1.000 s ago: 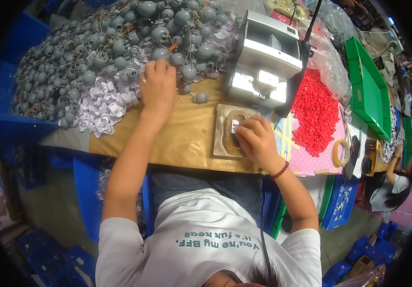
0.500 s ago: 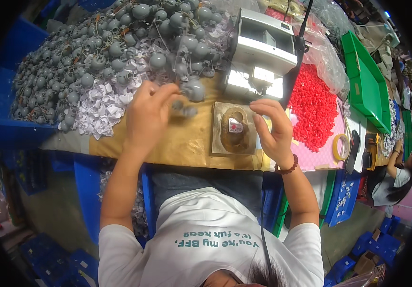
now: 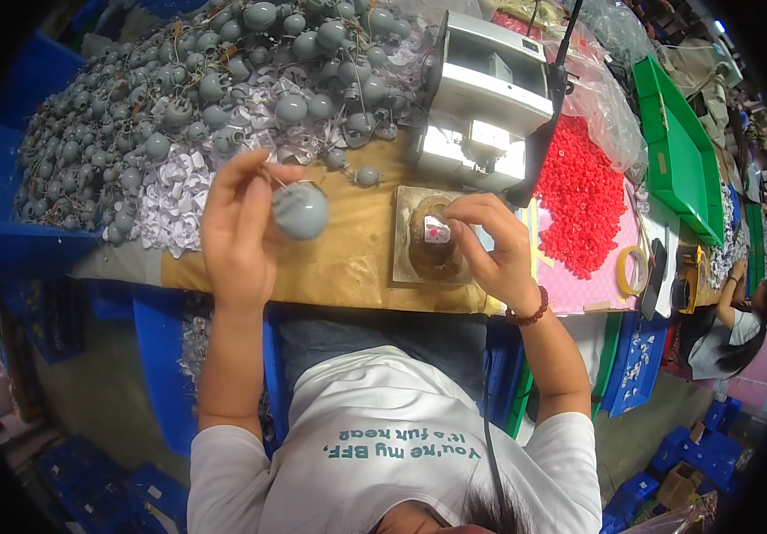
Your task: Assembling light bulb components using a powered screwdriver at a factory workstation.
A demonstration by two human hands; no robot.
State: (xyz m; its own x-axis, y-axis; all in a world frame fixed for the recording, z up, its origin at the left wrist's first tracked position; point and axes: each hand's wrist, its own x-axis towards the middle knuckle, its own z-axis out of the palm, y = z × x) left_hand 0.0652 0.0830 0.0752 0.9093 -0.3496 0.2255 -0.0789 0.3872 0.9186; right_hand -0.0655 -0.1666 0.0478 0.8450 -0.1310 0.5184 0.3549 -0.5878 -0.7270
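At frame centre-left, the left hand [image 3: 239, 233] holds a grey ball-shaped part [image 3: 300, 210] above the counter [image 3: 348, 267]; the right hand [image 3: 493, 254] pinches a small white piece [image 3: 437, 231] over a brown fixture [image 3: 430, 238].

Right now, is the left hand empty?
No: the left hand holds a grey ball by its wire, lifted above the brown tabletop, next to the heap of grey balls.

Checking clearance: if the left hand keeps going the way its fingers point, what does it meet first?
Probably the white paper pieces, then the pile of grey balls. The left hand holds a grey ball; height above the pile is unclear.
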